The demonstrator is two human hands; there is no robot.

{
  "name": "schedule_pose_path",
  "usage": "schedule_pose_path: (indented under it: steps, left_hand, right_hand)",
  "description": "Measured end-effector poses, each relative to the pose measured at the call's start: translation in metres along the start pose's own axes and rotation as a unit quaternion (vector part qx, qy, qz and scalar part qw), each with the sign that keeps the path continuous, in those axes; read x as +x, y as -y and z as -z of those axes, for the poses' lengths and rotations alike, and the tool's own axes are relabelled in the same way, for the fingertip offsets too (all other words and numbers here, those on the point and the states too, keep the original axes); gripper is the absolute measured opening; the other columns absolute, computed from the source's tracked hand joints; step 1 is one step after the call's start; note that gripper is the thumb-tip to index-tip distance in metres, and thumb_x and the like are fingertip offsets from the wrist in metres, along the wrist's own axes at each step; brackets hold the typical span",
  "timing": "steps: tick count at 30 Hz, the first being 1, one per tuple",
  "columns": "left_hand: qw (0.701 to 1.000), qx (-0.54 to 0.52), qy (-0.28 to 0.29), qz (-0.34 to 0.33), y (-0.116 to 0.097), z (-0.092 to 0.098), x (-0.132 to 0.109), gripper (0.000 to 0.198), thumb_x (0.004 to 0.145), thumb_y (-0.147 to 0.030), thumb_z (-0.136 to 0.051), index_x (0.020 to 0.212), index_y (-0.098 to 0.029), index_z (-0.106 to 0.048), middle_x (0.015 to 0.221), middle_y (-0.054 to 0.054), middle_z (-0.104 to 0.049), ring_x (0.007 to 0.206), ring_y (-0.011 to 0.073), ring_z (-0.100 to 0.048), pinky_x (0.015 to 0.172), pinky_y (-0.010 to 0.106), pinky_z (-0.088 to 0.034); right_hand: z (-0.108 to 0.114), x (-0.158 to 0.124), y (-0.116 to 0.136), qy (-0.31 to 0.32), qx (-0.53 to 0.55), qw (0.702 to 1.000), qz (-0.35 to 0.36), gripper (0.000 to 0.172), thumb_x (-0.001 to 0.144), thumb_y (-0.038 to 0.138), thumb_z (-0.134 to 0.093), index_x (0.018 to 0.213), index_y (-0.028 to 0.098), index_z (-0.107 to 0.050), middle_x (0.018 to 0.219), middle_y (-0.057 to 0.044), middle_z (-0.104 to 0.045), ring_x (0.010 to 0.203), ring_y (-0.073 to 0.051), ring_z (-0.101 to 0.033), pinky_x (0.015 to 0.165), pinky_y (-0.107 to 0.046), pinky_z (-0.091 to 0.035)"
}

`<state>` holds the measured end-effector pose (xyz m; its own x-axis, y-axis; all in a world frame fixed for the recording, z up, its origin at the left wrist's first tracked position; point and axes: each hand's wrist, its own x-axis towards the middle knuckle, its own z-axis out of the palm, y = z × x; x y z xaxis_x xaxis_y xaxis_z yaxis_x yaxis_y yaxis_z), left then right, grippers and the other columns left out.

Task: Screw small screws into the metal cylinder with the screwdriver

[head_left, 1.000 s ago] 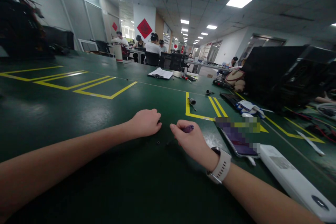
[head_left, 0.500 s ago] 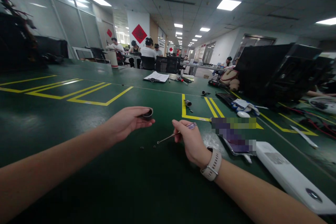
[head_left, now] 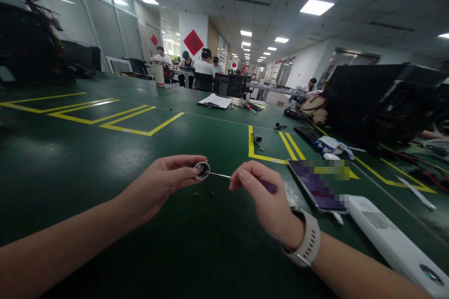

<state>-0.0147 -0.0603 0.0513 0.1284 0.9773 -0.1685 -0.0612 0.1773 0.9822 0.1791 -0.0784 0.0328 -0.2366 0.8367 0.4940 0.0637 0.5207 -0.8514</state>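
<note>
My left hand (head_left: 164, 182) grips a round, hollow metal cup-shaped part (head_left: 202, 170) between thumb and fingers, its opening turned towards me. In my right hand (head_left: 261, 191), fingers closed around it, is a thin screwdriver (head_left: 220, 175) with a purple handle. Its shaft points left and its tip reaches the cup's opening; whether it touches anything inside, I cannot tell. Two tiny dark pieces, one a small nut-like piece (head_left: 212, 194) and the other a small bit (head_left: 196, 194), lie on the green table (head_left: 182, 252) below my hands.
Beyond my right hand lie a phone (head_left: 315, 187), a white power bank (head_left: 393, 243) and a glove (head_left: 335, 145). A metal fitting (head_left: 257, 138) sits inside yellow tape. Farther back are a clipboard (head_left: 215, 100), a cup (head_left: 159, 75) and a black case (head_left: 365, 103). Several people sit in the background.
My left hand has turned the cup's opening towards me. My right hand has raised the screwdriver's tip from near the table to the opening. The view has shifted slightly.
</note>
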Motion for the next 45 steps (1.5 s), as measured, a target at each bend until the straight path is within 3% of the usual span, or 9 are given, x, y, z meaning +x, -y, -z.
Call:
schedule_pose_path:
  steps: [5,12,20,37,41,45]
  left_hand:
    - [0.999,0.036,0.002,-0.028,0.003,0.002,-0.004,0.03,0.062,-0.018,-0.07,0.092,-0.019,-0.07,0.092,0.005,-0.072,0.09,0.0203,-0.064,0.075,0.024,-0.051]
    - [0.997,0.039,-0.023,-0.058,0.003,-0.003,-0.008,0.027,0.056,-0.017,-0.068,0.083,-0.02,-0.07,0.092,0.005,-0.071,0.09,0.0241,-0.063,0.074,0.03,-0.05]
    - [0.997,0.002,-0.02,-0.069,0.012,-0.003,-0.005,0.019,0.056,-0.015,-0.07,0.074,-0.019,-0.067,0.093,0.004,-0.07,0.084,0.0205,-0.065,0.073,0.029,-0.05]
    - [0.997,0.013,-0.039,-0.065,0.015,-0.007,-0.005,0.013,0.053,-0.014,-0.069,0.065,-0.017,-0.064,0.089,0.004,-0.07,0.077,0.0186,-0.065,0.067,0.028,-0.05]
    - [0.997,0.01,-0.033,-0.063,0.017,-0.004,-0.002,0.011,0.058,-0.013,-0.066,0.067,-0.018,-0.064,0.089,0.003,-0.07,0.076,0.0177,-0.066,0.068,0.027,-0.051]
    - [0.998,0.021,-0.032,-0.049,0.016,0.0,0.002,0.012,0.063,-0.012,-0.066,0.074,-0.017,-0.065,0.089,0.003,-0.07,0.08,0.0169,-0.066,0.071,0.025,-0.052]
  right_hand:
    - [-0.008,-0.006,0.012,0.03,-0.137,0.989,0.057,0.018,0.086,0.02,-0.045,0.073,0.017,-0.058,0.07,-0.001,-0.057,0.068,-0.013,-0.053,0.064,-0.027,-0.041]
    - [-0.013,-0.013,0.016,0.094,-0.229,0.955,0.161,0.011,0.082,0.012,-0.044,0.081,0.016,-0.054,0.075,-0.004,-0.059,0.071,-0.015,-0.051,0.067,-0.031,-0.04]
    - [-0.018,-0.016,0.017,0.15,-0.311,0.908,0.238,0.013,0.08,0.012,-0.043,0.079,0.013,-0.056,0.071,-0.007,-0.059,0.068,-0.017,-0.05,0.066,-0.034,-0.038]
    - [-0.024,-0.02,0.025,0.134,-0.332,0.915,0.186,0.012,0.081,0.015,-0.043,0.075,0.015,-0.054,0.069,-0.006,-0.058,0.068,-0.018,-0.052,0.067,-0.035,-0.038]
    - [-0.019,-0.02,0.023,0.073,-0.242,0.95,0.186,0.012,0.08,0.013,-0.044,0.075,0.016,-0.055,0.07,-0.004,-0.058,0.069,-0.016,-0.053,0.071,-0.035,-0.04]
    - [-0.013,-0.011,0.007,-0.087,-0.073,0.992,0.058,0.016,0.086,0.023,-0.044,0.088,0.02,-0.06,0.08,-0.004,-0.063,0.077,-0.017,-0.058,0.071,-0.032,-0.044]
